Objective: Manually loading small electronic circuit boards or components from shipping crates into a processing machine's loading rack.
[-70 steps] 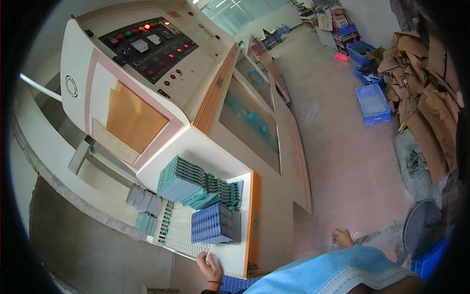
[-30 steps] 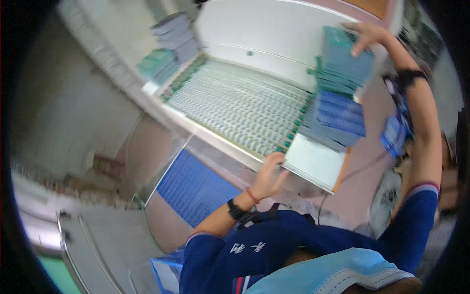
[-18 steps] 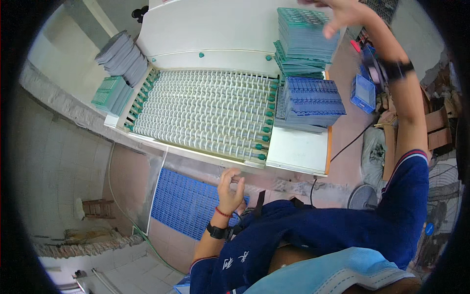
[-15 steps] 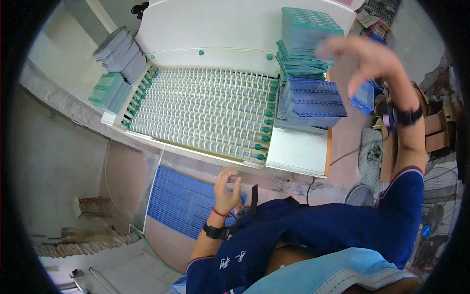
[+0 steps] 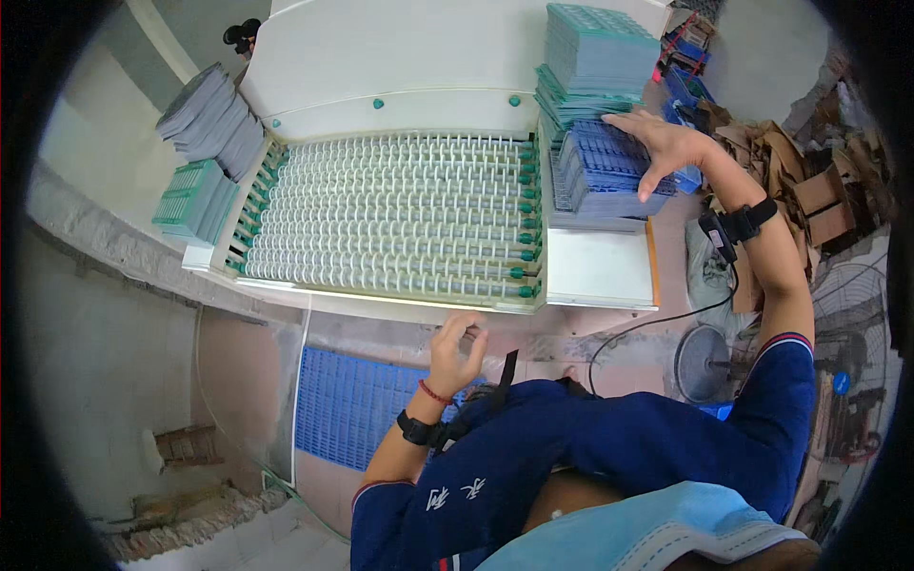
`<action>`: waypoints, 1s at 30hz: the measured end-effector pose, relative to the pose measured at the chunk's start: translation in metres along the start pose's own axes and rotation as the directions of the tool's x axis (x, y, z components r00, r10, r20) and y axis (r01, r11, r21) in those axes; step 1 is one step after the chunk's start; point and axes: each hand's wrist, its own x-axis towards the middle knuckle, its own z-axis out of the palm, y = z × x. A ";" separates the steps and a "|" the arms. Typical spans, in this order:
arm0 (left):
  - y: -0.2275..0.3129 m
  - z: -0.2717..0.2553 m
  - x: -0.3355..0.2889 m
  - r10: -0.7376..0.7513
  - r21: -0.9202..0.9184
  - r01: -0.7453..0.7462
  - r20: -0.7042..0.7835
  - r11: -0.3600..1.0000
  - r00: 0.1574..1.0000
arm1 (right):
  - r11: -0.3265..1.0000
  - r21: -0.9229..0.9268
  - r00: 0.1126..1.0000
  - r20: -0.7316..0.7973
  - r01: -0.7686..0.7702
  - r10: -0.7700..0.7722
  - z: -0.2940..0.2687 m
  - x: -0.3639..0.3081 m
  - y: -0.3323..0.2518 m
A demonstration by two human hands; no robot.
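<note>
Blue stack [image 5: 595, 171], one: on the white shelf [image 5: 602, 271] right of the rollers [image 5: 395, 214], in front of the green stack [image 5: 602, 52]; long axis roughly left to right, right end dipping slightly toward the person, top facing up. Right hand [image 5: 674, 147]: over the stack's right end, thumb and fingers spread apart; firmness of contact cannot be told. Left hand [image 5: 452, 357]: half-curled, thumb apart from fingers, near the rollers' front rail [image 5: 400, 300]. Hands well apart.
</note>
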 end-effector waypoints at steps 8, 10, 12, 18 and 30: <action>0.000 -0.052 -0.011 -0.040 -0.056 0.041 0.029 0.998 0.999 | 0.985 0.047 0.985 0.065 -0.164 0.160 0.002 0.004 -0.021; 0.004 -0.060 -0.013 -0.039 -0.048 0.040 0.021 0.998 0.999 | 0.986 0.030 0.984 0.076 -0.166 0.163 0.003 0.003 -0.021; 0.007 -0.061 -0.020 -0.060 -0.033 0.060 0.015 0.998 0.998 | 0.987 0.010 0.984 0.086 -0.159 0.157 0.004 0.001 -0.022; 0.007 -0.048 -0.035 -0.035 0.054 0.035 -0.003 0.998 0.999 | 0.996 0.001 0.993 0.076 -0.092 0.091 0.005 -0.007 -0.013; -0.009 -0.073 0.008 0.095 0.001 -0.096 0.129 0.995 0.987 | 0.990 -0.072 0.939 -0.332 -0.124 0.093 0.007 -0.023 -0.058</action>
